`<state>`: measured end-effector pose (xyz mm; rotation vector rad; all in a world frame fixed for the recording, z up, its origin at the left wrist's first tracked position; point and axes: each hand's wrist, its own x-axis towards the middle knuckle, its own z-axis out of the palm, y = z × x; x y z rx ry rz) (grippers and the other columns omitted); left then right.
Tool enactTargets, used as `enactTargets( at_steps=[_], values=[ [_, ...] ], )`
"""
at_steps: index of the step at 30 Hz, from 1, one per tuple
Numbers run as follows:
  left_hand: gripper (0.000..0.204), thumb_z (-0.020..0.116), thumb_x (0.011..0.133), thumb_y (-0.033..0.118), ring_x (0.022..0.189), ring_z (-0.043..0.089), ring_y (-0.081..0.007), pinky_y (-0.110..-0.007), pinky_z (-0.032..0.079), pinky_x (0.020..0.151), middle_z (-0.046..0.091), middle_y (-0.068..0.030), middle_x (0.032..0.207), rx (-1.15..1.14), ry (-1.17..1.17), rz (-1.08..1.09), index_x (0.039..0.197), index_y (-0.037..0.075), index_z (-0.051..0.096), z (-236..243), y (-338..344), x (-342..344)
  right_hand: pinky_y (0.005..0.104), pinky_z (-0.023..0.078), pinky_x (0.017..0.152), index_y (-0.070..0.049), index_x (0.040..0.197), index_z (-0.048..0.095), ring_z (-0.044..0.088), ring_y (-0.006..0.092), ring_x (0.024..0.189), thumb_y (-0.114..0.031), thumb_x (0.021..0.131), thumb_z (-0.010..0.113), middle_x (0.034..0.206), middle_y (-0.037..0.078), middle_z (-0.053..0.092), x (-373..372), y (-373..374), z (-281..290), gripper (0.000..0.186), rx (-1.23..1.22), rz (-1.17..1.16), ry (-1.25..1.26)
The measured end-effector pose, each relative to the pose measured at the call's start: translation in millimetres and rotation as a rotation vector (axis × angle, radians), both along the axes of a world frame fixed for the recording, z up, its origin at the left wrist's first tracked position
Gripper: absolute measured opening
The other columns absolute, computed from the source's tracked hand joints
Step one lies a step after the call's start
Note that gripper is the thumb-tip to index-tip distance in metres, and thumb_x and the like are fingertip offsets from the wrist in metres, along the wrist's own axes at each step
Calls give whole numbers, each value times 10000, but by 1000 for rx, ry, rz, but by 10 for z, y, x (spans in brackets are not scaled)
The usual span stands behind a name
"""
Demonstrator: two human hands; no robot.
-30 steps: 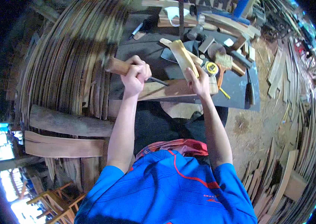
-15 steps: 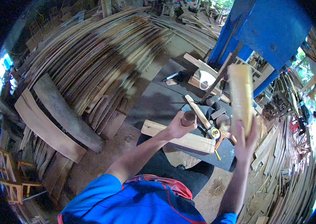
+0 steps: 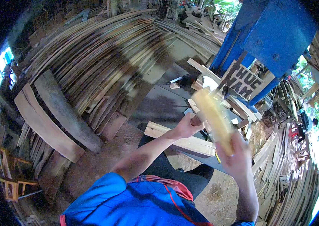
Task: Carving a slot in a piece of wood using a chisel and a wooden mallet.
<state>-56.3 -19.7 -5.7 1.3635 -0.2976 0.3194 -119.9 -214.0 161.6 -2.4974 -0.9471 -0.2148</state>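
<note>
- The person's left hand (image 3: 189,127) is closing around a wooden-handled tool (image 3: 197,120), with the round brown end of the handle showing above the fist; the rest of the tool is hiding behind the hand and forearm.
- The right hand (image 3: 235,155) is gripping the lower end of a pale wooden block (image 3: 215,117), its fingers wrapping around the wood; both hand and block are blurring.
- The block is slanting up and to the left from the right hand, its middle appearing just beside the tool's handle; whether the two are touching, one cannot tell.
- A long pale beam (image 3: 195,146) is lying along the near edge of the dark counter (image 3: 150,103), below the left hand in the view and partly hiding behind it.
- A slim yellow strip (image 3: 218,158) is showing just beside the beam's right end.
- Toward the far side of the counter, a white marker (image 3: 173,80) is lying near a dark object.
- Beyond, a large blue machine (image 3: 276,37) is standing at the upper right.
- Long planks (image 3: 88,62) are covering much of the ground at the left, and two broad curved boards (image 3: 48,124) are lying nearer the person.
- The person is wearing a blue shirt (image 3: 129,207).
</note>
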Motion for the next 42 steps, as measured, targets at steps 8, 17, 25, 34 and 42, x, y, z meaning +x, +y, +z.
enactTargets(
  at_steps=[8, 17, 25, 34, 42],
  values=[
    [125, 652, 843, 101, 611, 435, -26, -267, 361, 552, 517, 71, 615, 16, 12, -28, 765, 7, 625, -21, -16, -38, 402, 522, 612, 3, 1118, 499, 671, 342, 680, -201, 838, 721, 775, 190, 622, -144, -30, 27, 411, 264, -89, -17],
    [78, 642, 854, 25, 723, 544, -36, -236, 452, 668, 595, 63, 746, -123, 101, -112, 790, 53, 608, 46, 71, -31, 362, 511, 581, 9, 1085, 534, 665, 310, 647, -235, 841, 730, 802, 172, 649, 29, 35, -256, 397, 329, -67, -44],
    [170, 599, 743, 123, 559, 424, -97, -256, 383, 553, 444, 3, 581, 85, -13, -163, 670, 78, 452, -88, 521, -490, 247, 469, 492, 37, 1065, 571, 580, 104, 548, -296, 939, 639, 739, 38, 604, 945, 378, -1842, 362, 1030, -169, 607],
    [373, 676, 820, 360, 632, 493, -193, -410, 446, 783, 469, -21, 633, -76, -121, 26, 710, 90, 443, -413, 586, -1160, 275, 460, 475, 49, 1049, 627, 592, 121, 499, -312, 906, 656, 611, 74, 622, 985, 396, -2730, 389, 947, -329, 593],
    [384, 544, 910, 425, 498, 379, -160, -368, 379, 604, 390, -10, 528, -256, -77, 29, 759, 98, 411, -379, 732, -861, 299, 488, 531, 40, 1048, 635, 640, 153, 544, -307, 892, 668, 638, 121, 649, 1022, 437, -2753, 382, 913, -367, 568]
  ],
)
